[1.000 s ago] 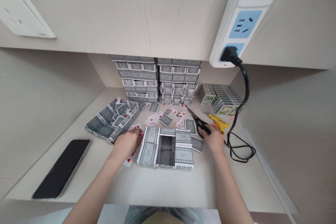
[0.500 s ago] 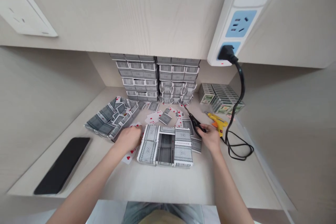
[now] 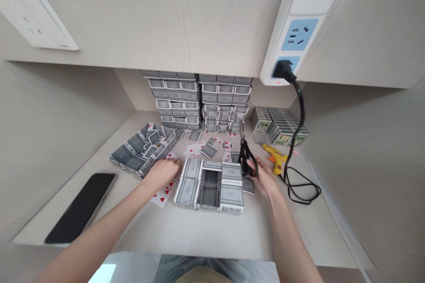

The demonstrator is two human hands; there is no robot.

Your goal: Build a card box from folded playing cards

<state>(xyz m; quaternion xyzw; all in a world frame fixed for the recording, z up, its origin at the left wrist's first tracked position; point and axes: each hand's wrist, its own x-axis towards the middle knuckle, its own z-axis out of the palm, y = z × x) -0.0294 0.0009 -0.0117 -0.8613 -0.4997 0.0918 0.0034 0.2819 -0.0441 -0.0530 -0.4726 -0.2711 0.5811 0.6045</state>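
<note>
My right hand (image 3: 264, 178) grips the black scissors (image 3: 245, 157) by the handles, blades pointing up and away above the table. A flattened grey patterned card-box sheet (image 3: 209, 183) lies between my hands. My left hand (image 3: 161, 172) rests closed at the sheet's left edge, on top of some red-heart playing cards (image 3: 161, 194); what its fingers pinch is hidden. More loose cards (image 3: 206, 147) are scattered behind the sheet.
Stacks of grey card boxes (image 3: 199, 101) stand at the back. Flattened sheets (image 3: 141, 150) are piled at the left, a black phone (image 3: 79, 205) lies nearer left. A yellow glue gun (image 3: 275, 155), its black cable (image 3: 300, 185) and packed boxes (image 3: 279, 124) sit right.
My right hand has picked the scissors up from the table and swung them upright toward the sheet. My left hand has barely moved.
</note>
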